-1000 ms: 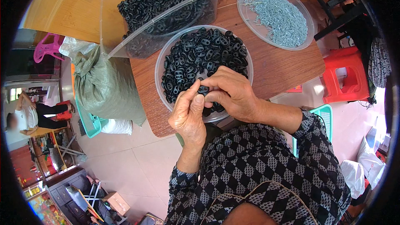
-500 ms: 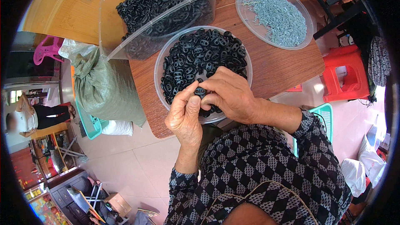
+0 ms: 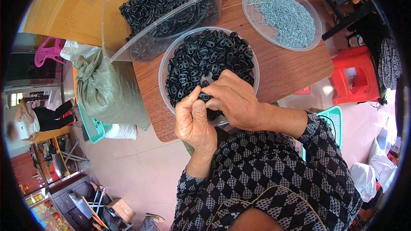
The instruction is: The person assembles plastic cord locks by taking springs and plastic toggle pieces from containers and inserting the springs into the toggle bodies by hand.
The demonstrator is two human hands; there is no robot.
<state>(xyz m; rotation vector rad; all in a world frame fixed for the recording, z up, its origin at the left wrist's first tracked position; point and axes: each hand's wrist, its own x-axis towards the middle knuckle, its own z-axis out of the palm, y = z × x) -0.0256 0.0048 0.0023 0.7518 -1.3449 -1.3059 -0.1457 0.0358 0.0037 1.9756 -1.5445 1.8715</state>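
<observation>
Both hands meet over the near rim of the round clear bowl (image 3: 165,66) of glossy black oval 2-holed pieces: left hand (image 3: 195,122) and right hand (image 3: 233,100) pinch 1 black piece (image 3: 204,97) together. Since 0.5 s earlier they have barely shifted. A clear dish of grey metal pins (image 3: 284,15) sits at the wooden table's (image 3: 291,70) far right corner.

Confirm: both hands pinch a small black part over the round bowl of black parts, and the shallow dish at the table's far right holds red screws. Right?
Not quite. The head view shows the shallow dish holding silver-grey metal pieces, not red screws. The rest stands: left hand and right hand pinch a small black part over the round bowl of black parts.
</observation>
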